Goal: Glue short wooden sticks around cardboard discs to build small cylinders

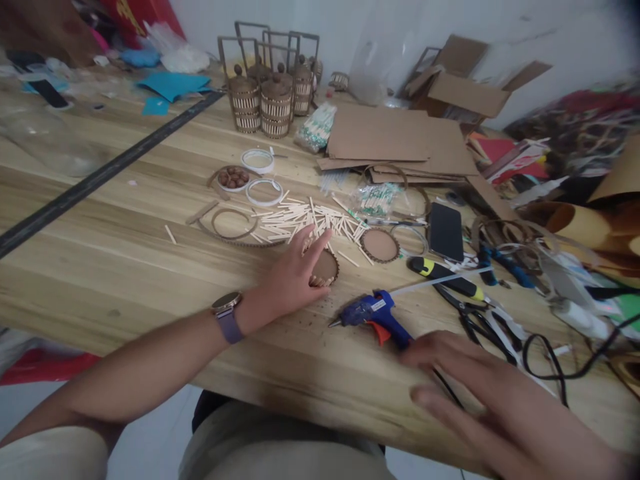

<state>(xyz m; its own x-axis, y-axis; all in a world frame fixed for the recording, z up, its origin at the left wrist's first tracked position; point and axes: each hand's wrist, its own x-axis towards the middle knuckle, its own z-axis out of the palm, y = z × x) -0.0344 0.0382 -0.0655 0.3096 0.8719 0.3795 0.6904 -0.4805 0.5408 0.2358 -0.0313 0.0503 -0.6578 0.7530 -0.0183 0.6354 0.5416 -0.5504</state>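
Left hand [290, 280], centre of frame, fingers spread wide, partly hides a round piece [326, 267]; contact cannot be confirmed; right hand [485, 383], lower right, is blurred, thumb and fingers parted; its index fingertip overlaps the handle end of the blue glue gun [386, 316], which lies right of centre on the surface [125, 287]; touch cannot be determined.

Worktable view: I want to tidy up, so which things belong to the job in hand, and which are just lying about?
Likely in use:
round rimmed base, at the left hand
blue glue gun, by the right hand
loose pale sticks

Apparently just lying about:
turquoise paper
open cardboard box
dark phone, picture right
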